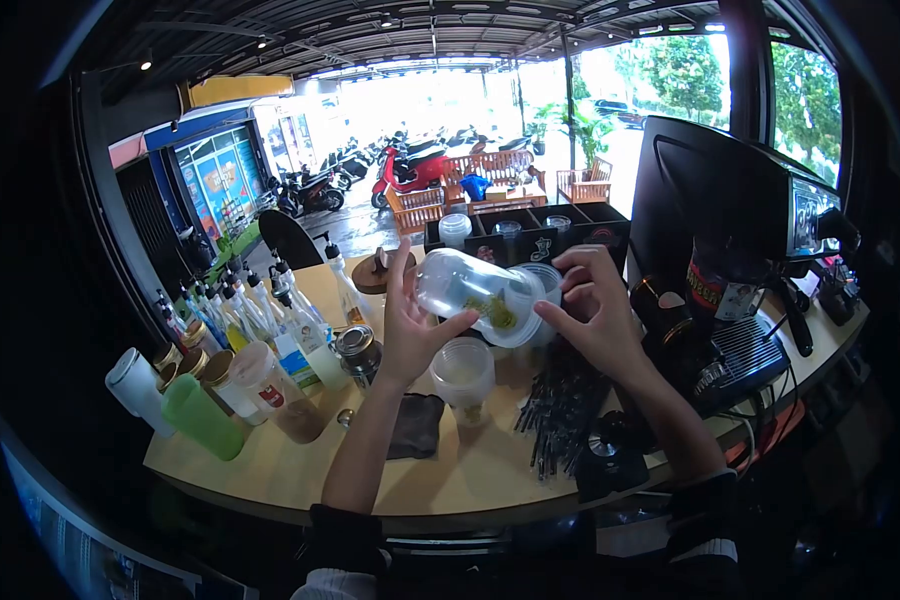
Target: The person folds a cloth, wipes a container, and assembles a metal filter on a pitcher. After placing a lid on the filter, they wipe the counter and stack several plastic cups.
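Note:
A clear plastic cup (460, 285) with a yellow-green patch on its side is tilted over in the air above the counter. My left hand (410, 325) grips it, thumb along the near side and fingers behind. My right hand (595, 310) is closed at the rim end, on a clear round plastic piece (544, 283) that could be a second cup; where the two meet is hard to make out. Below them another clear cup (463, 372) stands upright on the wooden counter (270, 480). A folded dark cloth (415, 425) lies left of that cup.
Several pump bottles (305, 335), a green tumbler (202, 415) and a shaker with brown contents (280, 395) stand at left. Wrapped black straws (555, 415) lie to the right, before an espresso machine (740, 360). A black divided organizer (530, 240) with cups stands behind my hands.

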`<state>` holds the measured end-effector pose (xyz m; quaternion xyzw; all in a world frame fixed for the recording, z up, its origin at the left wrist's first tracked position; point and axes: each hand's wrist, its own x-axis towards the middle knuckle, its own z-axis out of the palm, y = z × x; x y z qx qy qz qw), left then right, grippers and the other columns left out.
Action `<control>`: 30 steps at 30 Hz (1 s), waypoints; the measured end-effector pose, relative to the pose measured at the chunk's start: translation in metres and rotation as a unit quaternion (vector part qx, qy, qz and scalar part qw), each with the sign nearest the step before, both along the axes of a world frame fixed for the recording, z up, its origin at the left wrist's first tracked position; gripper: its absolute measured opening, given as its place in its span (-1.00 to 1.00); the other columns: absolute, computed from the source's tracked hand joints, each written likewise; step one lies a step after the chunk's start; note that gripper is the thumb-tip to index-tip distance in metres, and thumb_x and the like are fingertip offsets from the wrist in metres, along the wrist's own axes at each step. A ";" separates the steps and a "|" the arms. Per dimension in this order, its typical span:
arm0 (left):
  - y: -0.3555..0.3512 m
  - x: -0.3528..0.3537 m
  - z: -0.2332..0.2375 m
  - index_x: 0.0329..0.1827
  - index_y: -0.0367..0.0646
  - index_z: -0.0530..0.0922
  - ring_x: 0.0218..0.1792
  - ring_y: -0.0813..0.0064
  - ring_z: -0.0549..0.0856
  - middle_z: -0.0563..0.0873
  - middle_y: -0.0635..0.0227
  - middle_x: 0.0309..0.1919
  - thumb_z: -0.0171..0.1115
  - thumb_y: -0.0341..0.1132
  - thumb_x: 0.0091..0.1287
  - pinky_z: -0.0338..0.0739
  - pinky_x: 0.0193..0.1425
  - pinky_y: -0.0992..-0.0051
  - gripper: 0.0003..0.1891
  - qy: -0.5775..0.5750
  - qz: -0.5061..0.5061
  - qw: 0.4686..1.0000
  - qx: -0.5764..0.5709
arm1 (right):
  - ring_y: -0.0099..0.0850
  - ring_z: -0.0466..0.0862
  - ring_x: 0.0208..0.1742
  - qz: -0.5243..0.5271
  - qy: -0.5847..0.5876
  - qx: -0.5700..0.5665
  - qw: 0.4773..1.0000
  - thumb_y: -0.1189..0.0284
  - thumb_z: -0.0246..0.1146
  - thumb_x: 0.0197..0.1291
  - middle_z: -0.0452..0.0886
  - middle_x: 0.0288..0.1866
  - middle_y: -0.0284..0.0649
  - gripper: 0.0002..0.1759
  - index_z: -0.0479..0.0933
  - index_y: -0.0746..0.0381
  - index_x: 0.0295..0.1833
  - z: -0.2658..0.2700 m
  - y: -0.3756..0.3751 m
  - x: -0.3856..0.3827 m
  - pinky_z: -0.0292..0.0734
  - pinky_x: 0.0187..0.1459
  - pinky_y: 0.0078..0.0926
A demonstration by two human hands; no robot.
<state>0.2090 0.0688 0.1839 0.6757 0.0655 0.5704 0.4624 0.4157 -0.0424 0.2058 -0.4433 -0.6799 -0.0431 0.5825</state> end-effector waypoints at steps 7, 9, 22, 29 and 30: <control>-0.010 0.026 0.018 0.51 -0.13 -0.15 0.15 0.26 0.55 0.55 0.13 0.12 0.60 -0.22 -0.22 0.41 0.18 0.32 0.26 0.117 0.171 0.955 0.211 | -0.13 0.45 0.19 -0.034 -0.190 0.034 0.981 0.32 0.38 -0.05 0.31 0.20 -0.13 -0.32 0.32 0.08 0.24 0.020 0.009 -0.036 0.53 0.02 -0.20; -0.013 0.028 0.016 0.51 -0.12 -0.15 0.16 0.26 0.54 0.55 0.13 0.13 0.59 -0.22 -0.21 0.40 0.18 0.31 0.26 0.128 0.188 0.949 0.217 | -0.12 0.46 0.17 -0.082 -0.211 0.046 0.973 0.31 0.35 -0.06 0.33 0.20 -0.15 -0.34 0.34 0.08 0.22 0.016 0.018 -0.038 0.55 0.01 -0.18; 0.017 0.026 -0.057 0.18 -0.16 0.45 0.13 0.19 0.53 0.57 0.14 0.07 0.32 -0.09 0.18 0.23 0.33 0.21 -0.45 0.346 0.063 0.925 0.142 | 0.04 0.50 0.06 -0.193 -0.077 0.072 0.975 0.43 0.44 -0.20 0.42 0.02 0.02 -0.36 0.39 0.15 0.09 0.066 0.171 0.102 0.48 0.05 -0.11; 0.014 0.028 -0.062 0.14 -0.15 0.51 0.13 0.24 0.54 0.63 0.18 0.02 0.21 0.14 0.21 0.19 0.34 0.23 -0.40 0.442 0.124 0.851 0.256 | -0.06 0.52 0.07 -0.219 -0.094 -0.025 0.971 0.38 0.47 -0.24 0.52 -0.02 0.00 -0.36 0.45 0.20 0.06 0.047 0.238 0.149 0.43 0.10 -0.18; 0.014 0.029 -0.062 0.14 -0.15 0.51 0.13 0.24 0.54 0.63 0.18 0.02 0.21 0.14 0.21 0.19 0.34 0.23 -0.40 0.443 0.122 0.851 0.255 | -0.06 0.52 0.07 -0.220 -0.093 -0.026 0.971 0.38 0.47 -0.24 0.52 -0.02 0.00 -0.36 0.45 0.20 0.06 0.044 0.247 0.157 0.43 0.10 -0.18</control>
